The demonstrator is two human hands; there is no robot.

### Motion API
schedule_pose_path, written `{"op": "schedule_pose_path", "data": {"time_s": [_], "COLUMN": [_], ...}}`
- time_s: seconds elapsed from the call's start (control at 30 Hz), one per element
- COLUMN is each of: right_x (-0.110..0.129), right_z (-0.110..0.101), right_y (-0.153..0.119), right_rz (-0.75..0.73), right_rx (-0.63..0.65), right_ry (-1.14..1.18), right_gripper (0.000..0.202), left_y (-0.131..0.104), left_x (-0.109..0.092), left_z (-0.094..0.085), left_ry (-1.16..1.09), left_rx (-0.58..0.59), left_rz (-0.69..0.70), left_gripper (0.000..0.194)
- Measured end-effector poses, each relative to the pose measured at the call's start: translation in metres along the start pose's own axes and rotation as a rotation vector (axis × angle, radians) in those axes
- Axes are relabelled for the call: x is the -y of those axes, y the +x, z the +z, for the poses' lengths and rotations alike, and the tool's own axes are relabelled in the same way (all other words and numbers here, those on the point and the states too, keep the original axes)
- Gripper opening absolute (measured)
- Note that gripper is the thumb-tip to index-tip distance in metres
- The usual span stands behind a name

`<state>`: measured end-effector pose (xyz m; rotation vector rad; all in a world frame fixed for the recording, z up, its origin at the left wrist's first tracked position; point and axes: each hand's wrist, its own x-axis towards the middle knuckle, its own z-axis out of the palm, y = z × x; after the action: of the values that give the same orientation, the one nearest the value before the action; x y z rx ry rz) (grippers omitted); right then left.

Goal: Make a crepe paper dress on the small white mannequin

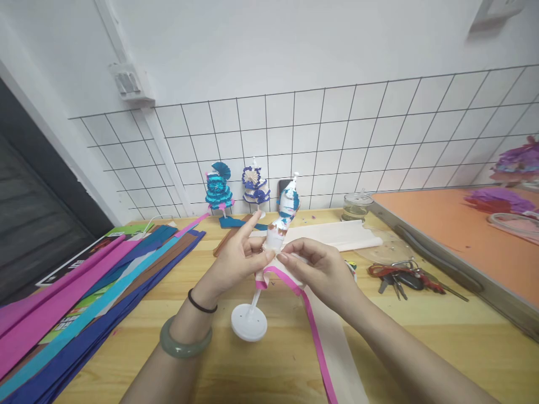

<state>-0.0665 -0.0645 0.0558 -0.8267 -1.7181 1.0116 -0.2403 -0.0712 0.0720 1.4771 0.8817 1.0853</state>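
Observation:
A white form with blue and brown patches leans to the right on a thin stem above a round white base. Around its lower part lies a cream strip with a pink edge, which hangs down to the front edge of the view. My left hand is closed on the left side of the form, thumb on the strip and index finger pointing up. My right hand pinches the strip against the form, its fingertips close to the left thumb.
Coloured paper strips lie at the left. Two decorated small figures stand at the back. Keys, a glass jar and a cream paper roll are to the right, beside an orange board.

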Motion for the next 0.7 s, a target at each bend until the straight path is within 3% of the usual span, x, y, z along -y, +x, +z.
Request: {"op": "schedule_pose_path", "data": {"time_s": [0.33,0.7], "right_x": [0.0028,0.0022], "right_z": [-0.0015,-0.0025], "right_y": [-0.0004,0.0003], "right_rz": [-0.054,-0.006], "right_rx": [0.028,-0.01], "right_ry": [0.05,0.045], "right_gripper": [0.018,0.015], "left_y": [-0.0003,-0.0002], "left_x": [0.0003,0.0024], "left_z": [0.0004,0.0009], "left_ry": [0.0,0.01], "left_rx": [-0.011,0.025], "left_rz": [0.004,0.012], "left_gripper": [0.092,0.09]}}
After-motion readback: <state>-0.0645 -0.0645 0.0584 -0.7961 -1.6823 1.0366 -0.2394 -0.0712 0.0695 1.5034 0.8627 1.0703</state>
